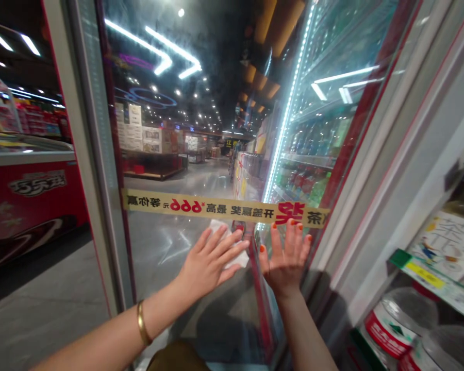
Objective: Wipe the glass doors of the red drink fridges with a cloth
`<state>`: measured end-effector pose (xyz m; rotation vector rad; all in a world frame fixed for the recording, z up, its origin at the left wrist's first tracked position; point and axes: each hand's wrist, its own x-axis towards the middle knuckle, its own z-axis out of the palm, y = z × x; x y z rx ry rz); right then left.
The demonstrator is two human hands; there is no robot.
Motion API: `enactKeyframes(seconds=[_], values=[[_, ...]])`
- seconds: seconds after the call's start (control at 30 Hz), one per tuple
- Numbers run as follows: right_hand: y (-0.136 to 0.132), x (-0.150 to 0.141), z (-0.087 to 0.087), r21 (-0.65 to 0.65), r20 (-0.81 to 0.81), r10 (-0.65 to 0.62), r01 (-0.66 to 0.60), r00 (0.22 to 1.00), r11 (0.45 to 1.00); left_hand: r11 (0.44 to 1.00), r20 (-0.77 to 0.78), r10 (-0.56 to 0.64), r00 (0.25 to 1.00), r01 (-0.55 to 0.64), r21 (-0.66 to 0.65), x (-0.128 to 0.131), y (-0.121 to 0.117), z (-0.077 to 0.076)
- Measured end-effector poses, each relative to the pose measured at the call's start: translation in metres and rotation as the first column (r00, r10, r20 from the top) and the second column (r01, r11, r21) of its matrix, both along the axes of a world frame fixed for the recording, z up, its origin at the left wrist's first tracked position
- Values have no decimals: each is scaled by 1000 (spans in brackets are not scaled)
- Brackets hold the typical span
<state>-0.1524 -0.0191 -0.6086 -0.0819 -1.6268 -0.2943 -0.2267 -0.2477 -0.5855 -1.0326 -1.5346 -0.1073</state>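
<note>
My left hand (211, 255), with a gold bangle on its wrist, lies against the glass door (166, 268) and holds a white tissue (237, 257) pressed under its fingers. Part of the tissue sticks out past the fingertips. To the right of it my right hand (286, 257), with orange nails, has its fingers stretched up near the door's right side. It holds nothing, and its fingertips reach the lower edge of a yellow strip (220, 204) with red and black mirrored lettering. Whether the right palm touches the glass cannot be made out.
Lit cooler shelves with bottles (305, 175) show through the glass. A red chest freezer (31, 201) stands at left beyond the grey door frame (87, 154). At lower right, shelves hold large clear bottles (400, 319) and a tea carton (444, 242). Stacked boxes (154, 139) stand farther back.
</note>
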Motion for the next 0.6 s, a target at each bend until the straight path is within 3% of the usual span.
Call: enactKeyframes(seconds=[0.07, 0.1, 0.17, 0.23, 0.3, 0.33, 0.4, 0.5, 0.53, 0.6], values=[[-1, 0, 0, -1, 10, 13, -13, 1000, 1000, 997, 63, 32, 998, -36, 66, -7, -24, -3], [-1, 0, 0, -2, 15, 18, -18, 1000, 1000, 988, 119, 58, 991, -74, 136, -12, -34, 8], [-3, -1, 1, -3, 19, 22, -22, 1000, 1000, 947, 221, 94, 971, -156, 282, -19, -40, 45], [-5, -1, 1, -1, 3, 20, -20, 1000, 1000, 909, 226, 81, 971, -165, 384, -20, -23, 83], [-5, -1, 0, -20, -24, 9, -9, 1000, 1000, 936, 158, 59, 986, -110, 334, -13, 7, 99], [-4, 0, 0, -35, -33, 7, -8, 999, 999, 968, 102, 43, 994, -66, 241, -9, 20, 95], [1, 4, -1, -62, -26, 10, -12, 1000, 998, 1000, -23, -21, 1000, 20, -18, -1, 33, 71], [17, 13, -3, -13, 42, 16, -15, 999, 1000, 946, -112, -112, 987, 71, -317, -4, 12, 35], [23, 16, -3, 22, 62, 8, -9, 998, 1000, 936, -111, -118, 987, 73, -343, -8, 0, 33], [34, 19, -5, 83, 70, -5, 0, 998, 997, 953, -97, -96, 991, 63, -297, -15, -17, 51]])
